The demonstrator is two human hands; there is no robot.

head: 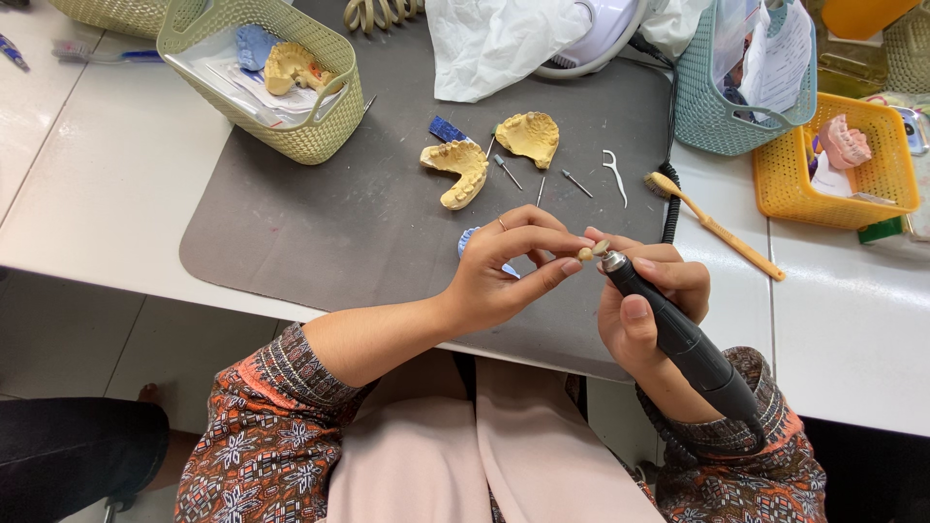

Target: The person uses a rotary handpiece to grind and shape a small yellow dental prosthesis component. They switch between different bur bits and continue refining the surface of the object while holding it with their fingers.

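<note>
My left hand [509, 271] pinches a tiny cream tooth-like piece [585, 254] between thumb and fingertips. My right hand [644, 300] grips a black rotary handpiece [678, 334], its metal tip touching that piece. Both hands hover over the near edge of a grey mat [320, 223]. Two yellow plaster dental casts lie on the mat beyond them, one [457, 169] on the left and one [529, 136] on the right. A blue object [468, 239] is partly hidden behind my left hand.
Several small metal burs [576, 183] and a white floss pick [614, 174] lie on the mat. A wooden toothbrush [717, 228] rests at right. Green basket [281, 73], teal basket [741, 82] and yellow basket [838, 160] stand around. A coiled black cable [668, 208] runs along the mat.
</note>
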